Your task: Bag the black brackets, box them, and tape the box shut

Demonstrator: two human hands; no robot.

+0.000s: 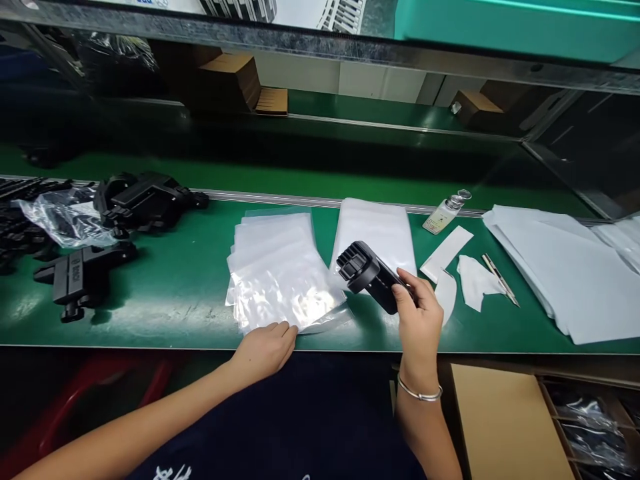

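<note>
My right hand [421,308] grips a black plastic part [376,275] with a ribbed, rounded head. It is held tilted above the bench, head pointing up and to the left. My left hand [267,350] has its fingers closed at the near edge of the top clear plastic bag [285,287], which lies on a fanned pile of such bags. The fingertips are partly hidden. Just behind the black part lies a stack of white sheets or bags [375,223].
Black moulded parts [77,277] lie at the left. On the right are a small bottle [447,212], a white strip [447,252], a white cloth scrap [475,281], a pen [500,280] and large white sheets [565,267]. A metal-edged shelf [320,41] crosses above; a divided carton [510,427] stands below right.
</note>
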